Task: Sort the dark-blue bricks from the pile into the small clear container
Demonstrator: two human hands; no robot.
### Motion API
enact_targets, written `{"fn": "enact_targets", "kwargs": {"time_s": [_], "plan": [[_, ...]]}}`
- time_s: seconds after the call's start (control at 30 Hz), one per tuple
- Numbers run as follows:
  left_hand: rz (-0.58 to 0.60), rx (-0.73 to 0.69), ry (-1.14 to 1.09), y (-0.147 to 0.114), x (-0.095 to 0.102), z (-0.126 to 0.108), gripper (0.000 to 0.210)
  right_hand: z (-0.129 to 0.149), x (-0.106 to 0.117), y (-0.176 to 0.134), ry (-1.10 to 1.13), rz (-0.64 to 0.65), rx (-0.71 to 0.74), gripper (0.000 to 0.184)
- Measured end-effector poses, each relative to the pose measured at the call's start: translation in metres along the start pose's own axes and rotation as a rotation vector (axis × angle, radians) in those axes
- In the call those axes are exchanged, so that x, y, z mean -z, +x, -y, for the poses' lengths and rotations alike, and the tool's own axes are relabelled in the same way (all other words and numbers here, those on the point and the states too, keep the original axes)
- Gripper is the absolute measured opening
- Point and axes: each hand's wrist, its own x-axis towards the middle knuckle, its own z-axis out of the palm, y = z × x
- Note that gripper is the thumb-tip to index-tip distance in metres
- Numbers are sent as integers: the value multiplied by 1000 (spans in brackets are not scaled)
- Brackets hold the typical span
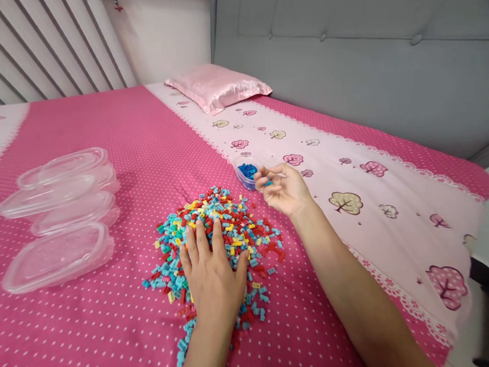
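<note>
A heap of small toy building bricks (237, 219) in blue, red, yellow and green lies spread on the bed. My left hand (213, 273) rests flat on the heap, palm down with fingers apart. Beside a small clear tub (248, 182), my right hand (286, 190) is raised with its fingers curled together. A bit of a light blue brick (267, 183) shows between those fingers. Dark blue bricks (248, 171) lie inside the tub, whose right side is partly covered by my fingertips.
Several clear plastic containers (56, 256) stand in a row at the left on the pink dotted bedsheet (132, 142). A pink pillow (220, 86) lies at the back, near the grey headboard (344, 52). A white radiator (36, 48) is at the far left.
</note>
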Motion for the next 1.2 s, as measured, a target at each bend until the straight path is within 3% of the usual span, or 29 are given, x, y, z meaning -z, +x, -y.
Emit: {"fn": "enact_targets", "kwargs": {"time_s": [0.17, 0.27, 0.37, 0.43, 0.57, 0.67, 0.83, 1.2], "plan": [[-48, 10, -56, 2, 3, -2, 63, -9, -2, 4, -271, -92, 28, 12], [-72, -101, -102, 4, 7, -4, 55, -16, 1, 4, -582, -74, 109, 11], [19, -275, -112, 4, 7, -5, 47, -22, 5, 3, -922, -67, 111, 17], [94, -317, -89, 2, 6, -5, 46, -26, 8, 3, -1095, -36, 118, 20], [132, -252, -39, -1, 5, -7, 47, -36, 10, 6, -1311, 119, 179, 24], [114, -185, -27, -1, 5, -7, 47, -41, 10, 8, -1507, 142, 200, 26], [47, -73, 35, -1, 5, -3, 54, -41, 14, 12, -1803, 12, 205, 31], [41, 24, 88, 1, 6, 4, 60, -18, 34, 17, -1964, -210, 261, 27]]}}
